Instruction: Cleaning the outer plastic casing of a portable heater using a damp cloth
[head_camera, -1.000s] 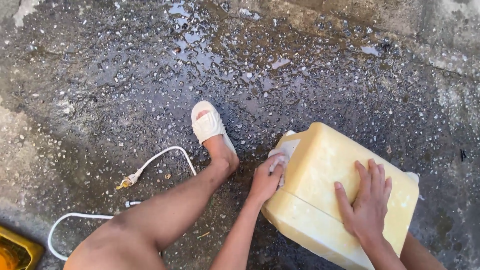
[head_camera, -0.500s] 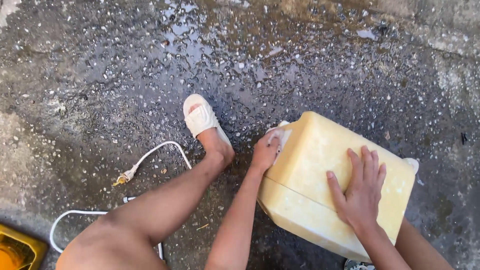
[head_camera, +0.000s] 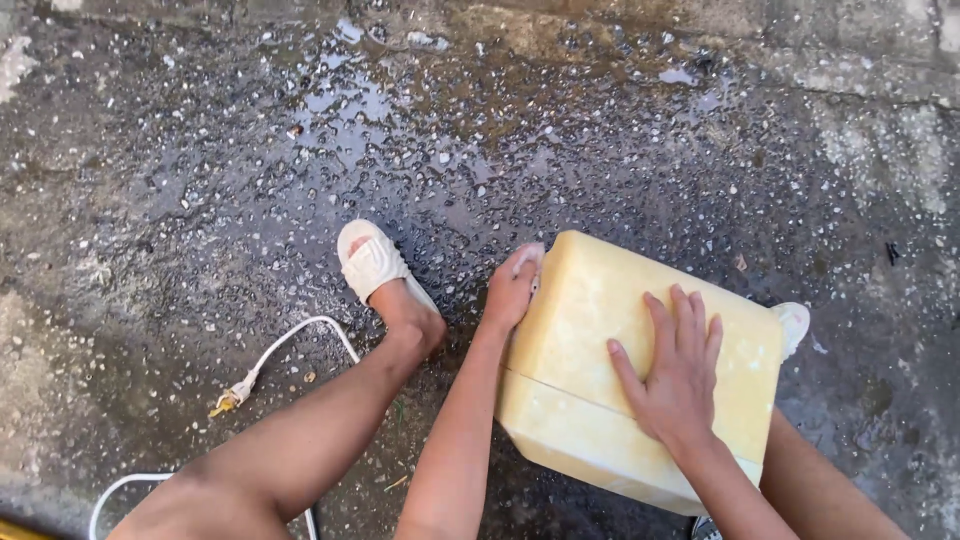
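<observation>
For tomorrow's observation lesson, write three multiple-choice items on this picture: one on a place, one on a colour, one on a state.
1. Where does the right hand rest?
A. Flat on top of the yellow container
B. On the white cord
C. On the sandal

2. What colour is the sandal?
A. Black
B. White
C. Red

3. What state is the ground in?
A. Covered in snow
B. Dry and dusty
C. Wet, with drops and small puddles

Answers:
1. A, since the palm and spread fingers lie on the container's top face, while the left hand is at its upper left corner.
2. B, since the sandal on the foot is plainly white.
3. C, since the dark pavement glistens with water.
</observation>
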